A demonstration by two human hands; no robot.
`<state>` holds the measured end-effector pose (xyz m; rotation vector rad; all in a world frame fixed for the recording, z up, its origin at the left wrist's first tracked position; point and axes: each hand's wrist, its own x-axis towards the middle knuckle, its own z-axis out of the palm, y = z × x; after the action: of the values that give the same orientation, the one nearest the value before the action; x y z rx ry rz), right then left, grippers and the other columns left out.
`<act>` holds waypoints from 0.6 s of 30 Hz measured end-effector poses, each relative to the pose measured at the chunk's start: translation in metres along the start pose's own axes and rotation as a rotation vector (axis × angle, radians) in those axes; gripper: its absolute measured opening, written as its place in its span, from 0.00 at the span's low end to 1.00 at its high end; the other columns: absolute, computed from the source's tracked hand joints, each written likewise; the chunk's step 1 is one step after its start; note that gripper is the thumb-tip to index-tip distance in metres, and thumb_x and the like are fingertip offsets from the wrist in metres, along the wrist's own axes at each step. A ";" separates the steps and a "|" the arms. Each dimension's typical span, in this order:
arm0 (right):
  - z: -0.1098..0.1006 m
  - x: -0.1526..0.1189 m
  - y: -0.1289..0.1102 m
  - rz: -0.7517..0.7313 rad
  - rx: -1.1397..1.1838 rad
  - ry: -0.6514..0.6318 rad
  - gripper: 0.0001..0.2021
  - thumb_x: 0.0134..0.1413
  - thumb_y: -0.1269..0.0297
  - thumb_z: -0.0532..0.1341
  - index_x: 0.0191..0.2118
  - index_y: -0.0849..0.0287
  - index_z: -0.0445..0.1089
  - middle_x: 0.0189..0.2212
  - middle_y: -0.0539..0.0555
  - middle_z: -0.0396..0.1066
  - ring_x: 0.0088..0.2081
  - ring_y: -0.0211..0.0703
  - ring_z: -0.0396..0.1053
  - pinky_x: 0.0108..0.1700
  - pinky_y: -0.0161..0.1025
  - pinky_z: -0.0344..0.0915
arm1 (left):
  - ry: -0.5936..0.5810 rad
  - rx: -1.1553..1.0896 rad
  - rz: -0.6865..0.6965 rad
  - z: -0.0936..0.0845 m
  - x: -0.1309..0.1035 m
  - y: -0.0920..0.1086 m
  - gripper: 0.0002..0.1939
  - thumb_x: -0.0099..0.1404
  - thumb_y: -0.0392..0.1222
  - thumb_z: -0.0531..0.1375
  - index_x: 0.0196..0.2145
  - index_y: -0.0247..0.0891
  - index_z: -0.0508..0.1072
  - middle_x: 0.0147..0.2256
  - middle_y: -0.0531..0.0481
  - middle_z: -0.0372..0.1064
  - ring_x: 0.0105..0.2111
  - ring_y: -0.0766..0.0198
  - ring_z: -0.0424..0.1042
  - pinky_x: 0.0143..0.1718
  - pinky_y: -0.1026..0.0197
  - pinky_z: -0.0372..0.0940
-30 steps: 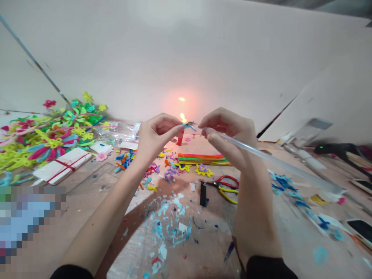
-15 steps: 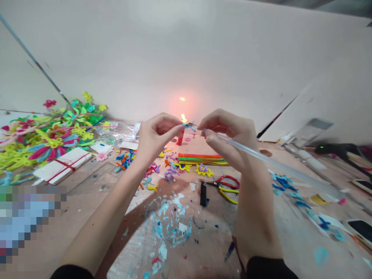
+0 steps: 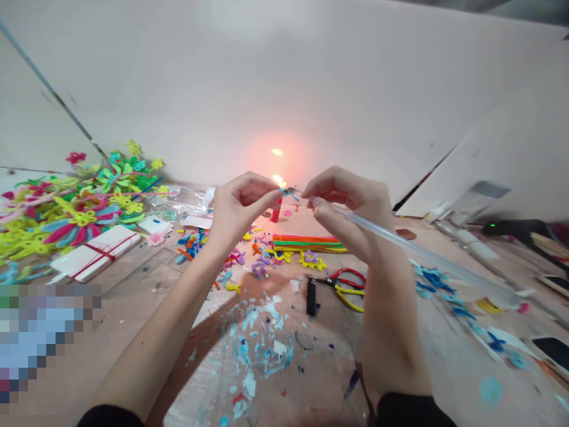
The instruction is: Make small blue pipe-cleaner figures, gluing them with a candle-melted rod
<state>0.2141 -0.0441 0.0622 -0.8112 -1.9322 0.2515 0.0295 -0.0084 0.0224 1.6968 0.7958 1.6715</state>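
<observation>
Left hand [image 3: 243, 198]: a small blue piece [image 3: 291, 193] is pinched in the grip, near the lit candle [image 3: 275, 213].
Right hand [image 3: 349, 201]: a translucent tube [image 3: 400, 238] is clamped in the grip, right of the candle.
Pliers [image 3: 331, 281]: laid on the counter [image 3: 128, 332], nearer than the candle.
Fuzzy flowers [image 3: 80, 218]: heaped left of the candle.

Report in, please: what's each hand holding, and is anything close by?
Left hand: pinching small blue piece. Right hand: gripping translucent stick. Close by: lit red candle, seemingly right beside the piece; true gap unclear.
</observation>
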 end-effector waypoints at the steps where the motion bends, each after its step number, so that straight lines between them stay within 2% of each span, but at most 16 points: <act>1: 0.000 0.000 0.001 0.007 0.011 0.004 0.06 0.50 0.72 0.59 0.32 0.55 0.70 0.28 0.49 0.71 0.32 0.40 0.70 0.40 0.42 0.70 | -0.002 -0.002 -0.003 0.000 0.000 0.000 0.03 0.59 0.38 0.67 0.32 0.39 0.76 0.25 0.54 0.78 0.27 0.65 0.79 0.25 0.67 0.73; 9: 0.002 0.001 0.004 0.020 0.021 0.006 0.05 0.50 0.71 0.59 0.32 0.55 0.70 0.27 0.48 0.70 0.31 0.40 0.71 0.39 0.42 0.70 | 0.023 -0.033 -0.019 0.001 0.001 -0.002 0.03 0.58 0.37 0.67 0.31 0.39 0.75 0.24 0.53 0.78 0.26 0.66 0.78 0.24 0.67 0.72; 18: 0.002 0.000 0.000 -0.077 -0.127 0.023 0.08 0.49 0.75 0.57 0.33 0.57 0.71 0.29 0.49 0.72 0.32 0.37 0.71 0.39 0.38 0.70 | 0.036 -0.061 -0.053 0.001 0.002 -0.001 0.03 0.58 0.37 0.67 0.30 0.39 0.76 0.24 0.53 0.78 0.26 0.66 0.78 0.24 0.68 0.71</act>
<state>0.2127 -0.0440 0.0616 -0.8168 -1.9681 0.0737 0.0310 -0.0062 0.0223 1.5954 0.7913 1.6776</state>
